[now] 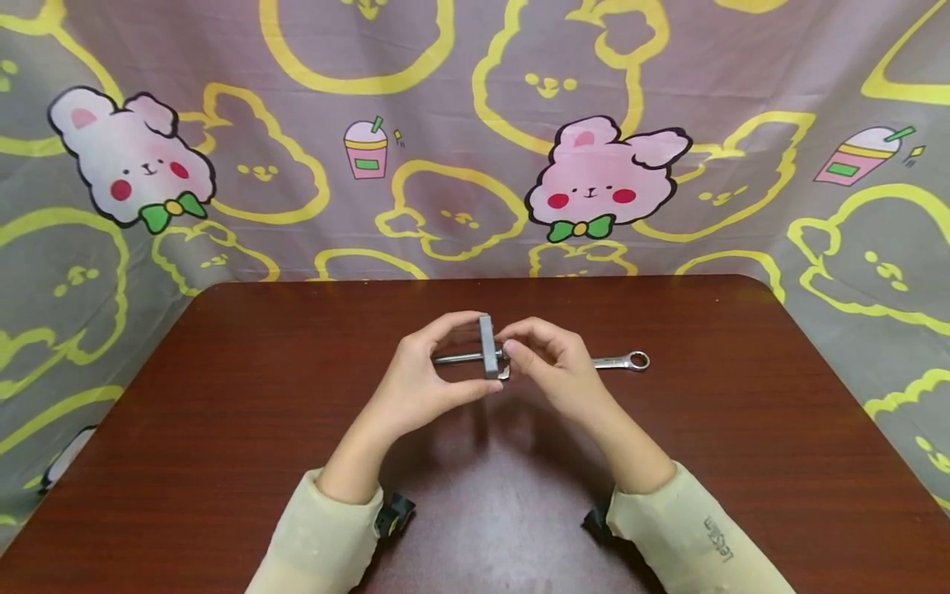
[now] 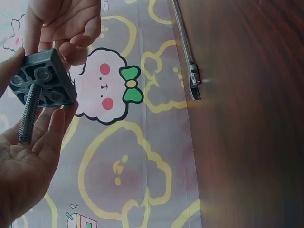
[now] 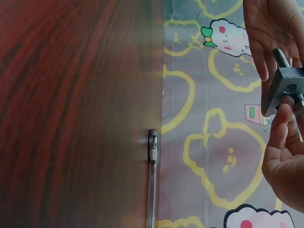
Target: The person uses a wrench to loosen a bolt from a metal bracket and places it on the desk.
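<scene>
My left hand (image 1: 423, 371) holds a grey square block (image 1: 487, 346) by its edges, between the thumb and fingertips. Out of the block, toward the left palm, sticks a threaded bolt (image 2: 29, 116); round recesses mark that face in the left wrist view. On the opposite face, my right hand (image 1: 557, 363) pinches a small metal fastener (image 3: 298, 99) with thumb and fingertips. Whether this fastener is a nut or the bolt's own end is hard to tell, as the fingers partly cover it. Both hands are raised above the table.
Behind the right hand, a combination wrench (image 1: 627, 361) lies on the dark brown wooden table (image 1: 223, 429), its ring end to the right and its middle hidden. A patterned cloth (image 1: 460, 206) hangs beyond the table's far edge.
</scene>
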Available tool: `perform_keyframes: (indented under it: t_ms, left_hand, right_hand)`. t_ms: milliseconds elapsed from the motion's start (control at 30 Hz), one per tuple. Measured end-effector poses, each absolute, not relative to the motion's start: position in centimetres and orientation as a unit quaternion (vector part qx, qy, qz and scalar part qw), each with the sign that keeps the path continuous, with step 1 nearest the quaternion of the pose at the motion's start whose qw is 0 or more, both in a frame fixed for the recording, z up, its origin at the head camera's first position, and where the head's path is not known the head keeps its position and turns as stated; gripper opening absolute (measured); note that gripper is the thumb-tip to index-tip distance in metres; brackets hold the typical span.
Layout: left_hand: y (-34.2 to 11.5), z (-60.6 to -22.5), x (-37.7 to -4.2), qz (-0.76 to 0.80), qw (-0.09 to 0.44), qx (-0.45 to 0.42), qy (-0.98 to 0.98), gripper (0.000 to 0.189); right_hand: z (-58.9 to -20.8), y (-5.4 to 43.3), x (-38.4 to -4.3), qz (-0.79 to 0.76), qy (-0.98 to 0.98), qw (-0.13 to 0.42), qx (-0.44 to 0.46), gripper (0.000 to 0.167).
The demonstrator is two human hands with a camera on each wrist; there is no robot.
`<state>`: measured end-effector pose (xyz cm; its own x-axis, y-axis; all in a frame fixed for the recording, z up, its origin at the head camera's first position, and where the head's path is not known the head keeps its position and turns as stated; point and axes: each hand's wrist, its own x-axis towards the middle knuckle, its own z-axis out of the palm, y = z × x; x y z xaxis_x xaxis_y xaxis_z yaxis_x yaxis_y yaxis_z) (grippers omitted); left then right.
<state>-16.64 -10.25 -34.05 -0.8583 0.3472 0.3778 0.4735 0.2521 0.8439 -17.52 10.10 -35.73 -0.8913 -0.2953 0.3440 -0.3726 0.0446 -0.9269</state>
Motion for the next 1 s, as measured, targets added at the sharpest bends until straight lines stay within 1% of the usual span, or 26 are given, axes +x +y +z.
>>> perform_keyframes:
  t_ms: [133, 267, 367, 533, 633, 833, 1000]
  left_hand:
    - [-10.08, -34.09, -16.57, -0.552, 0.055, -0.268, -0.787, 0.069]
    - [-10.16, -34.09, -16.55, -0.548, 0.060, -0.273, -0.789, 0.070]
    - [-10.33, -34.07, -16.59, -0.547, 0.064, -0.270, -0.790, 0.069]
    - [-10.55, -34.04, -16.72, -0.553, 0.064, -0.263, -0.788, 0.068]
    - [-10.58, -34.00, -16.72, -0.553, 0.061, -0.259, -0.789, 0.068]
    - [-10.62, -33.81, -16.59, -0.553, 0.068, -0.250, -0.792, 0.068]
    - [-10.60, -33.76, -16.56, -0.546, 0.071, -0.254, -0.795, 0.069]
  right_hand:
    - [-35.86, 10.09, -17.48, 0.656, -0.722, 0.037, 0.218, 0.016]
    - [-35.74, 10.02, -17.43, 0.664, -0.713, 0.035, 0.223, 0.013]
    - [-35.66, 10.00, -17.46, 0.666, -0.704, 0.038, 0.243, 0.012]
    - [-35.67, 10.04, -17.55, 0.649, -0.699, 0.054, 0.298, 0.018]
    - [-35.67, 10.08, -17.55, 0.638, -0.702, 0.059, 0.311, 0.020]
    - [-35.53, 10.08, -17.47, 0.649, -0.712, 0.040, 0.266, 0.021]
    - [-35.76, 9.95, -17.41, 0.663, -0.710, 0.023, 0.236, 0.019]
